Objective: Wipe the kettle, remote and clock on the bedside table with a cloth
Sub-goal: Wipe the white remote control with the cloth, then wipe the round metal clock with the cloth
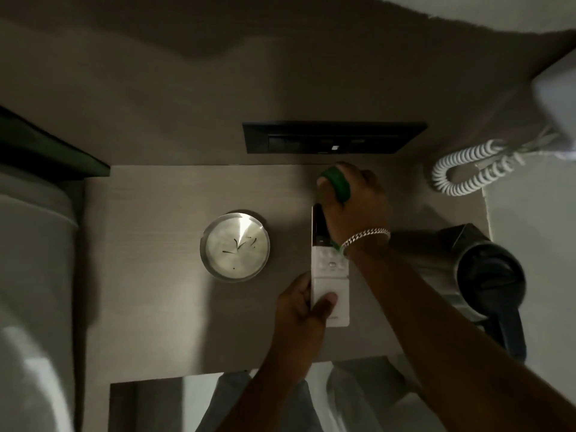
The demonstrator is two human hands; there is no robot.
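Observation:
A long white remote (331,269) lies lengthwise on the bedside table (162,213), right of centre. My left hand (300,313) grips its near end, thumb on top. My right hand (352,204), with a silver bracelet at the wrist, presses a green cloth (336,182) onto the remote's far end. A round silver clock (235,246) lies face up to the left of the remote. The dark kettle (489,275) stands at the table's right edge, its handle pointing toward me.
A dark switch panel (333,138) is set in the wall behind the table. A white coiled phone cord (461,169) hangs at the back right. Bedding (31,244) borders the table on the left.

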